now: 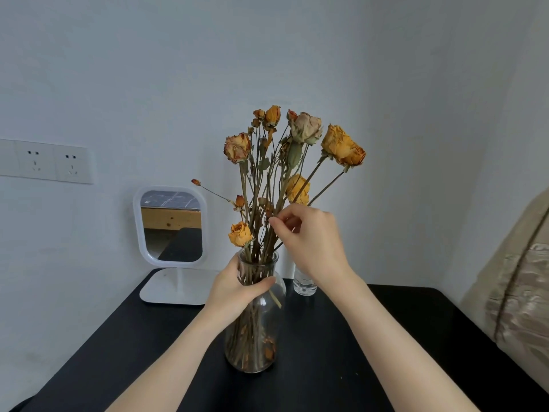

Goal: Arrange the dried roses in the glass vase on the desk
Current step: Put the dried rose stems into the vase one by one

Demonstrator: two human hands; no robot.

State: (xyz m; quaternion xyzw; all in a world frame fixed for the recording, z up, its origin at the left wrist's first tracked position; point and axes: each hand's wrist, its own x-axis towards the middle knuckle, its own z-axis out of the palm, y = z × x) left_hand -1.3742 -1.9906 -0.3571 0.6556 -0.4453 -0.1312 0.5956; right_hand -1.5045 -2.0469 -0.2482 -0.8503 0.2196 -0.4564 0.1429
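Sockets (46, 162): two white wall outlets side by side, far left, above desk level.
Mirror (170, 226): white-framed stand mirror, upright on its flat foot at the desk's back left corner, near the wall.
Desk (124, 346): black top, running from the wall toward me.
Left hand (237, 288): wrapped around the vase's neck and shoulder from the left, thumb across the front of the glass, fingers behind; clasping the vase.
Vase (252, 337): clear glass bottle shape, standing upright mid-desk, dry stems and fallen petals packed inside.
Roses (292, 150): dried orange and faded pink heads, stems fanning up out of the vase's mouth; one low orange bloom sits just above the rim on the left, one thin bud sticks out sideways toward the mirror.
Right hand (310, 236): raised among the stems above the vase's mouth, thumb and forefinger pinched on a thin stem, other fingers curled.
Small glass (303, 282): clear, just behind and right of the vase, partly hidden by the right wrist.
Fabric (517, 292): beige, shiny cloth at the right edge, beside the desk.
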